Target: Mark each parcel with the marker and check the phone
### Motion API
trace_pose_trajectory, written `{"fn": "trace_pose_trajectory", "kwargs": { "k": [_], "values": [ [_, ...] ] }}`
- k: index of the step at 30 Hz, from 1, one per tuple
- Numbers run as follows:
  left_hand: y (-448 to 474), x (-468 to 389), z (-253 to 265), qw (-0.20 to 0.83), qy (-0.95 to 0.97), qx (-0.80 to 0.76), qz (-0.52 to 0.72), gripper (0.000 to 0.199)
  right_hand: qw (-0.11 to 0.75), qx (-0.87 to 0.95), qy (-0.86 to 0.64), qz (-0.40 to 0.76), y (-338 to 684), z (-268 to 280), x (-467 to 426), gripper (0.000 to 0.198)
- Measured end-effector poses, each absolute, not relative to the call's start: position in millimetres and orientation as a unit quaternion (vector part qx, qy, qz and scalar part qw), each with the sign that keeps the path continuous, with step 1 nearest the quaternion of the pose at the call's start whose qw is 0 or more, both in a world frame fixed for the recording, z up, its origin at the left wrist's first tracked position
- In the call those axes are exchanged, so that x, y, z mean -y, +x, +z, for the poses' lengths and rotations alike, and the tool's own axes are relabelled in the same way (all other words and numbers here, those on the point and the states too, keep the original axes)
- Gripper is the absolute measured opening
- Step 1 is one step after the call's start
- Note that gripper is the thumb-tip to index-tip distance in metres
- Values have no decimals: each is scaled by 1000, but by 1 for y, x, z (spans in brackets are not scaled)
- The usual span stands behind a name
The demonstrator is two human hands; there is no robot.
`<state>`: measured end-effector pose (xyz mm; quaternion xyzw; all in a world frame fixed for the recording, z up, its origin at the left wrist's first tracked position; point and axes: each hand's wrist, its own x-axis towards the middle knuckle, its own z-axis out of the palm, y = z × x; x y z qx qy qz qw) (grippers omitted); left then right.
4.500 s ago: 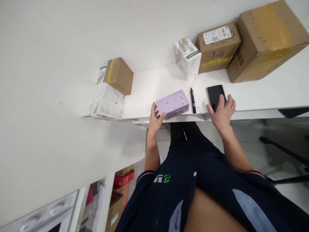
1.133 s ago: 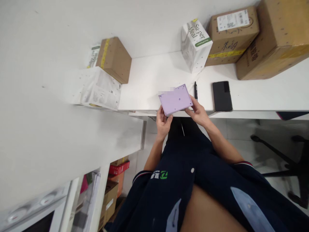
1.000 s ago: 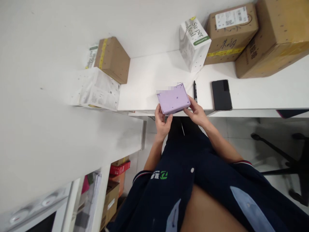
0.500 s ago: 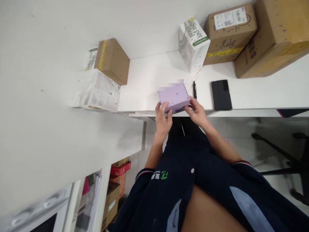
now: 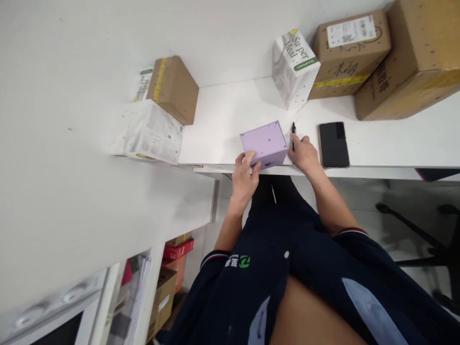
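A light purple box sits at the front edge of the white desk, its flat top face toward me. My left hand grips its near left corner, with fingers on the top and front faces. To the right of the box, my right hand is closed around a black pen lying on the desk. The pen's far tip sticks out past the fingers; the rest is partly hidden by the hand. A black phone or small tablet lies just right of that hand.
A white "Su-per Meal" box and two brown cartons, one smaller and one larger, stand at the back right. Another brown carton and a white box are on the left. A chair base is at lower right.
My right hand has left the purple box, moved right and closed on the pen. My left hand stays on the box. The view has shifted slightly.
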<state>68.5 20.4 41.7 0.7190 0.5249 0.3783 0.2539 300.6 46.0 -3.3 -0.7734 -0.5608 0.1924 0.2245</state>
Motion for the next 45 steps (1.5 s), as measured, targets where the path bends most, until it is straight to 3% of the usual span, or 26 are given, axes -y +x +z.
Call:
{"fn": "trace_pose_trajectory", "kwargs": {
  "k": [4, 10, 17, 20, 27, 45],
  "values": [
    [71, -20, 35, 232, 719, -516, 403, 44, 273, 549, -760, 215, 308, -5, -50, 42],
    [73, -23, 21, 200, 726, -495, 434, 41, 574, 410, -605, 369, 326, 24, -29, 33],
    [75, -26, 17, 172, 747, -497, 406, 45, 790, 377, -379, 300, 284, 90, -26, 33],
    [75, -25, 18, 170, 748, -501, 400, 46, 793, 376, -371, 304, 260, 103, -32, 29],
    [74, -25, 21, 159, 752, -510, 387, 50, 705, 428, -446, 347, 236, 97, -37, 40],
    [74, -26, 20, 137, 760, -500, 392, 45, 639, 532, -509, 223, 239, 90, -34, 40]
  ]
}}
